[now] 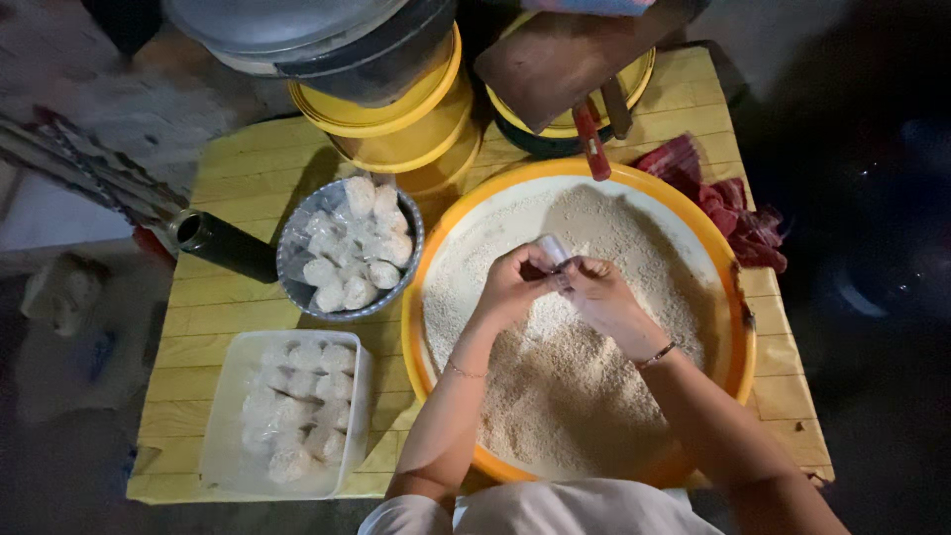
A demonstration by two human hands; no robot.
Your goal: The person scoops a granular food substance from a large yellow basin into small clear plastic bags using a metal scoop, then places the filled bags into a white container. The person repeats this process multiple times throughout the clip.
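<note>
My left hand point(512, 282) and my right hand point(597, 293) meet above a big orange basin point(738, 297) filled with pale crumbly meal point(565, 376). Together they pinch a small white packet point(551, 250) between the fingertips. Both wrists wear thin bracelets. To the left, a round bowl point(293, 287) holds several filled white packets point(357, 248). Nearer to me, a clear rectangular tub point(220, 426) holds several more packets laid in rows.
Everything rests on a yellow slatted table point(248, 168). Stacked yellow tubs with lids point(396, 119) stand at the back, beside a wooden board with a red-handled tool point(592, 139). A dark cylinder point(223, 243) lies at the left edge, and a red cloth point(728, 203) at the right.
</note>
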